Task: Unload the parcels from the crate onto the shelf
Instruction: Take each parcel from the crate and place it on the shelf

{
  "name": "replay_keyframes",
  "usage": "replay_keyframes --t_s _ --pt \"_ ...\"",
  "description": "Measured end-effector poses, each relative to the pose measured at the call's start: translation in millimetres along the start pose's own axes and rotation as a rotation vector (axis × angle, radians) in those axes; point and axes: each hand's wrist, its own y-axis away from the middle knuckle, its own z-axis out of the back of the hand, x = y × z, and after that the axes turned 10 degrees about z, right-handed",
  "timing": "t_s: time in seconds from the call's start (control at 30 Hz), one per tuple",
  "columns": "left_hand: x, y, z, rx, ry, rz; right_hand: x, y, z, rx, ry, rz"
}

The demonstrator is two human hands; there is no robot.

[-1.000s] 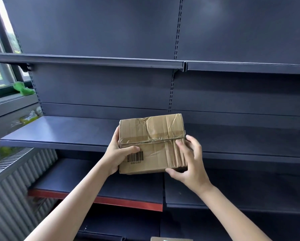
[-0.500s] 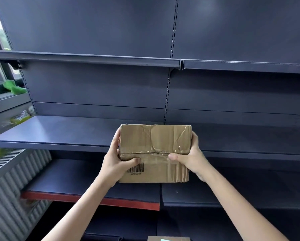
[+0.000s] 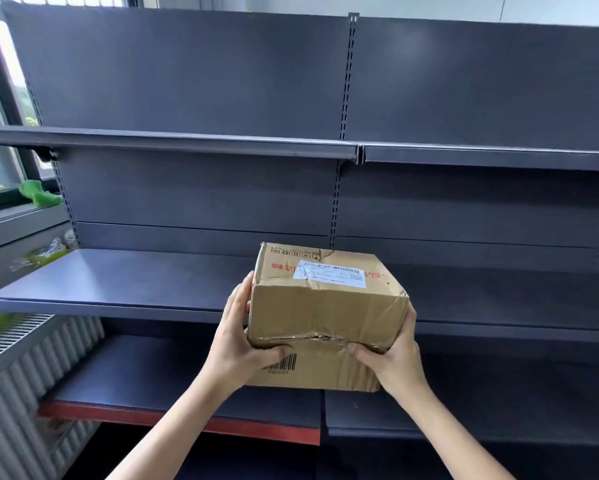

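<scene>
A crumpled brown cardboard parcel (image 3: 326, 313) with a white shipping label on top and a barcode on its near face is held in the air at the front edge of the middle shelf (image 3: 118, 282). My left hand (image 3: 242, 341) grips its left side, thumb on the near face. My right hand (image 3: 391, 358) grips its right side, thumb also on the near face. The parcel's far end reaches over the dark grey shelf board. The crate is out of view.
The dark metal shelving has an upper shelf (image 3: 187, 147), a lower shelf with a red front strip (image 3: 187, 420) and a slotted upright (image 3: 343, 133) in the middle. A window sill with a green object (image 3: 38, 194) and a ribbed radiator (image 3: 24, 375) lie at the left.
The parcel has tilted so its labelled top now shows and has moved forward over the middle shelf's edge. My right hand shifted from the near face to the parcel's right side. The view rose.
</scene>
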Motion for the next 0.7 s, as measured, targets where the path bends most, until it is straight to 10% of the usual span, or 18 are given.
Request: replay_keyframes --t_s 0.27,0.7 --pt "-20 -18 19 0.155 0.693 0.344 10 10 9 -0.04 0.04 0.151" --pt "-28 -22 32 0.33 0.498 0.41 17 15 2 -0.008 0.067 0.3"
